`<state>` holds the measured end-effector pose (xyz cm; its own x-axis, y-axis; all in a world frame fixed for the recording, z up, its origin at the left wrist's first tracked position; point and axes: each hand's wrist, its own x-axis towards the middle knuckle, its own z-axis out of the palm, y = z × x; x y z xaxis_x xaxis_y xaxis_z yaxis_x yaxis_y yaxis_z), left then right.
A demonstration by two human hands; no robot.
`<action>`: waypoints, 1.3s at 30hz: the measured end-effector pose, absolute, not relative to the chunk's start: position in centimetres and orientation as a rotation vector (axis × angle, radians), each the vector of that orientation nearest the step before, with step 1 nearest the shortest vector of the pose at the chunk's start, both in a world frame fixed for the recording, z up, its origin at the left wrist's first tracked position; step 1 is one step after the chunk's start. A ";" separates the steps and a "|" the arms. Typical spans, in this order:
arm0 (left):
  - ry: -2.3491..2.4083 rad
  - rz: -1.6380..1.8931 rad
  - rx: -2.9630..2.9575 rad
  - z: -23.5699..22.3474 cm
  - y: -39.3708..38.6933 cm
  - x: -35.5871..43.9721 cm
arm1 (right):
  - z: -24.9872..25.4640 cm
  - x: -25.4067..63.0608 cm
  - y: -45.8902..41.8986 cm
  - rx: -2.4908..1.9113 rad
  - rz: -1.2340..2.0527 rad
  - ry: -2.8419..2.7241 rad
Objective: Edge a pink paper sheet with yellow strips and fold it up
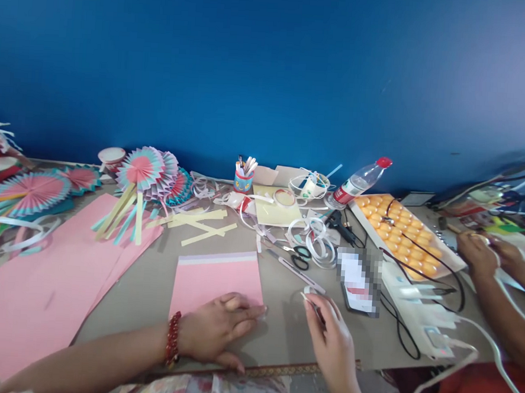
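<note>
My left hand (219, 327), a red beaded bracelet (172, 339) at its wrist, lies flat over the lower part of a pink paper sheet (217, 277) with a pale lilac and white band along its top edge. To the right, my right hand (331, 340) is raised a little and pinches a small white strip (309, 292) between thumb and fingers. A slim craft knife (300, 274) lies just beyond that hand. Black-handled scissors (301, 257) rest behind the knife, beside loops of white tape (322, 244).
Larger pink sheets (48, 284), paper fans (139, 171) and yellow strips (199, 217) lie leftward. Farther back stand a pen cup (244, 180) and a tilted bottle (361, 182). Rightward are a glue gun (343, 228), phone (358, 285), power strip (415, 312) with cables, and another person's hands (485, 254).
</note>
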<state>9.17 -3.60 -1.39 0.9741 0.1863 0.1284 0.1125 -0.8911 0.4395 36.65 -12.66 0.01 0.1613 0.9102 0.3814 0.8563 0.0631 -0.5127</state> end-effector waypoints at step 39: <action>0.749 0.125 2.839 -0.4 -5.2 -3.3 | -0.4 35.1 -10.8 -1.211 0.195 -2.693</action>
<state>-3.26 -5.23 -0.42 0.8679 0.4959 0.0299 0.4788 -0.8510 0.2156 35.12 -10.84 -0.40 -0.6512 0.7507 0.1116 0.7267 0.6592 -0.1933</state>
